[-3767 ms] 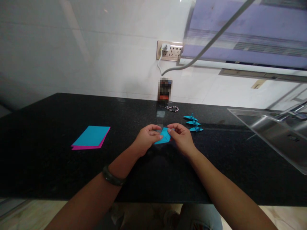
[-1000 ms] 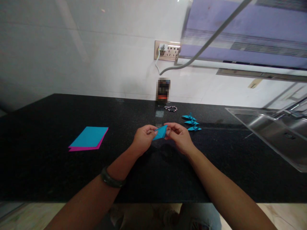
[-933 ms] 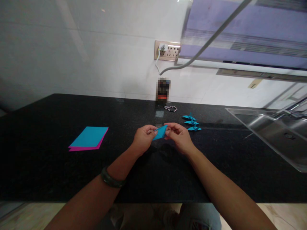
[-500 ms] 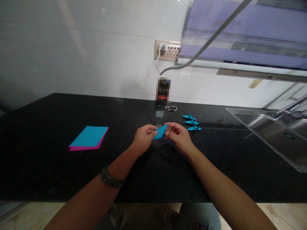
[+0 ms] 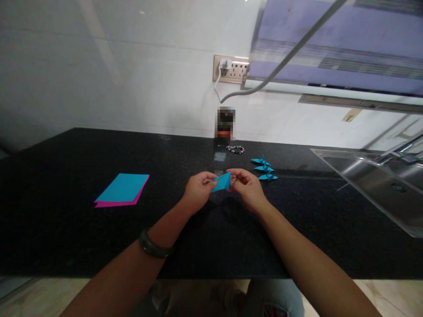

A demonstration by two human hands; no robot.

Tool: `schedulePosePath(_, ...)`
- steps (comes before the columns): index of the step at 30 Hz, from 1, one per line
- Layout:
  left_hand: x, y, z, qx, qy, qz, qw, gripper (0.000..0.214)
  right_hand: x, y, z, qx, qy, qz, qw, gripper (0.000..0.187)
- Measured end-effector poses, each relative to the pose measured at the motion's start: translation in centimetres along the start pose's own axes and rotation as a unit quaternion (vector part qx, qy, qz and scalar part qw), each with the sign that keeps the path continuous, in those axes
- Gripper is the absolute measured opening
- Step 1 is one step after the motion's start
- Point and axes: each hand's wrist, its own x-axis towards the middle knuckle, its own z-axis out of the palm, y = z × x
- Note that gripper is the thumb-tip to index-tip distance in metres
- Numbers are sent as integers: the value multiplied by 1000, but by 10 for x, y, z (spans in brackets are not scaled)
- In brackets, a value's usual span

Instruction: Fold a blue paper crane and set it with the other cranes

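Observation:
A small folded piece of blue origami paper (image 5: 222, 182) is held between my two hands, above the dark countertop (image 5: 211, 246). My left hand (image 5: 198, 192) pinches its left end between thumb and fingers. At the right end, my right hand (image 5: 247, 188) grips the paper, its fingers curled behind the edge and partly hidden. Right of my hands stand blue folded paper cranes (image 5: 264, 169), three in a close row. To the left lies a stack of square paper (image 5: 124, 188), blue on top with pink beneath.
A beaded bracelet (image 5: 235, 149) lies near the wall beside a blurred-out object (image 5: 224, 125). The steel sink (image 5: 390, 189) with its faucet (image 5: 401, 152) is set into the counter at right. A cable (image 5: 280, 66) runs from the wall socket (image 5: 231, 69).
The right end of the blue paper has shifted slightly and shows a more opened, angled fold; my right thumb has moved a little. My left hand keeps its place.

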Motion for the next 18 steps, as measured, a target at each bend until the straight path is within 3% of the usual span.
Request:
schedulePosePath(4, -2, 4, 1, 10, -12, -2, 1000, 13, 4, 4, -1, -72, 38, -9, 997, 28)
schedulePosePath(8, -3, 6, 2, 16, -18, -3, 1000, 14, 5, 7, -2, -157, 70, -62, 983, 24)
schedulePosePath(18, -2, 1, 1, -43, -7, -44, 998, 18, 3, 10, -5, -223, 79, -96, 967, 7)
